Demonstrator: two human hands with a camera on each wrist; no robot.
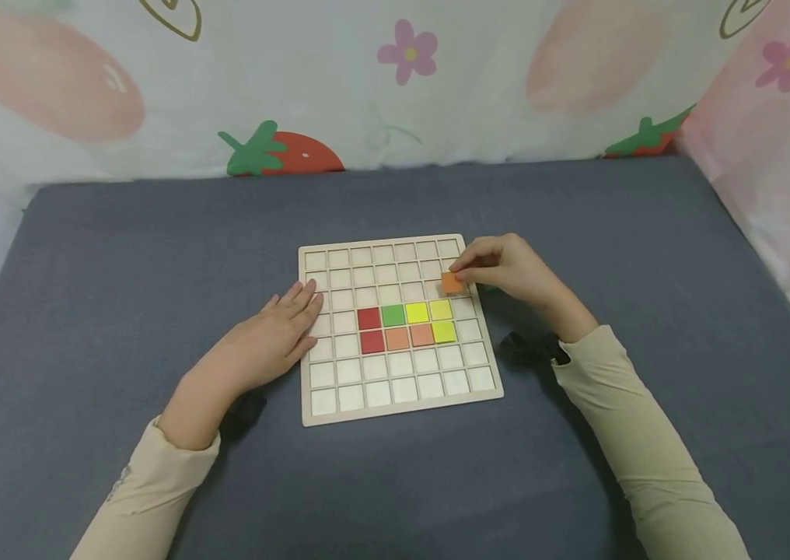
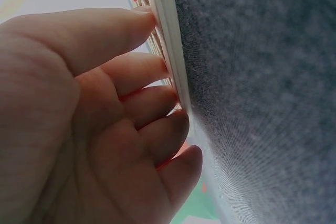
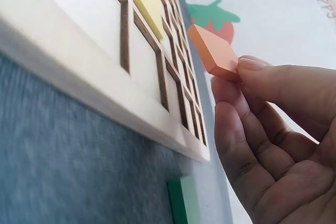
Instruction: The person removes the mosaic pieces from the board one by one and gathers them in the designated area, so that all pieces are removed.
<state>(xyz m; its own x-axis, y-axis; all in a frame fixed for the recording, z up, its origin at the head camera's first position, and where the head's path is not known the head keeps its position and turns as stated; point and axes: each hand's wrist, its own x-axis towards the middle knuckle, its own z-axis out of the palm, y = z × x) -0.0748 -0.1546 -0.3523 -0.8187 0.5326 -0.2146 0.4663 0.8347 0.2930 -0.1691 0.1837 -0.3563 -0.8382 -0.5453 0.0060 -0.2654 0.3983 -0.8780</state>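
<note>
A square wooden grid board lies on the dark cloth. Several coloured tiles sit in its middle cells: two red tiles, a green tile, yellow tiles and two salmon tiles. With straight fingers, the left hand rests on the board's left edge; its fingertips touch the rim in the left wrist view. Between thumb and fingers, the right hand pinches an orange tile. That tile is held above the board's upper right cells, tilted in the right wrist view.
Another green tile lies on the cloth just off the board's right edge, mostly under the right hand in the head view. Grey-blue cloth covers the table. A printed curtain hangs behind it.
</note>
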